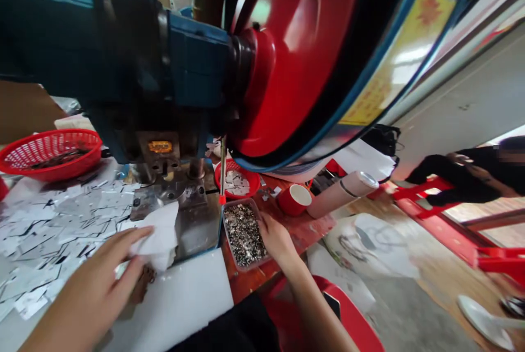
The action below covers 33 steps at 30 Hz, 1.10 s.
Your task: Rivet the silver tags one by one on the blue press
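My left hand [118, 264] is closed, thumb against fingers, on a few white paper cards [159, 234] at the front of the press bed [200, 229]. Something brown and crumpled [143, 282] shows below that hand. At the right rim of a clear plastic tub [245, 234] full of small shiny metal pieces is my right hand [276, 240]. Its fingers are drawn together at the tub's edge; whatever they pinch is too small to make out. Above both hands stands the blue press [197, 62] with its large red wheel [295, 57].
Loose white cards [61, 232] cover the left side. A red basket [77, 163] stands behind them, and a smaller red basket [254, 180] behind the tub. A red cup [289, 201] and a pink flask [338, 196] stand rightward. A seated person [455, 174] is far right.
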Tool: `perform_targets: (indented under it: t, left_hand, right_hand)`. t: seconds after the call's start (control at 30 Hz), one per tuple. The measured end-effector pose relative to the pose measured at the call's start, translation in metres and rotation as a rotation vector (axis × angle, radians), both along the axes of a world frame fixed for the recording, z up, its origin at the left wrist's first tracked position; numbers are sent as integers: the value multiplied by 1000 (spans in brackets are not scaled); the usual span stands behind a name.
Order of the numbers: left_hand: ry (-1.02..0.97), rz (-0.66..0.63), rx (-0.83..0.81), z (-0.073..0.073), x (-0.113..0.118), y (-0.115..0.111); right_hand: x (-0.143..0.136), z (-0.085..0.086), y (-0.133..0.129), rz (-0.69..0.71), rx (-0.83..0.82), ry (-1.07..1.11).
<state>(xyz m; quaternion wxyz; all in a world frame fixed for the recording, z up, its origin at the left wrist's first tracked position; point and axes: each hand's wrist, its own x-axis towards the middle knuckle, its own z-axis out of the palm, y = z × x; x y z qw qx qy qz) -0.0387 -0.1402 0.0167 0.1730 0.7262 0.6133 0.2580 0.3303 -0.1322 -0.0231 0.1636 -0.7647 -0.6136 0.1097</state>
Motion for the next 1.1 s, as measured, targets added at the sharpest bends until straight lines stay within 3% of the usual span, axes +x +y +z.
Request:
perform_targets:
  t: [0.03,0.17,0.37,0.57,0.73,0.97,1.1]
  left_hand:
    - [68,-108,-10,-1,17,7]
    - [331,-255,11,-14,65,28]
    - [481,-305,-39,-29,78,41]
    - [577,-321,-91,-17,107,49]
    - [551,-415,-168,-5,126,53]
    - [418,-594,-157,-9,165,44]
    - [334,-643,-116,-3,158,31]
  right_hand:
    - [3,-4,-2,7,-41,29]
    - [6,-11,-13,-34,-48,90]
    - [27,-13,-34,-143,-68,163]
    - [40,-16,-45,-214,-89,200]
    - [40,-16,-44,-224,-79,230]
    - [39,-14,-44,-210,-81,261]
    - [41,-16,-44,-226,-89,282]
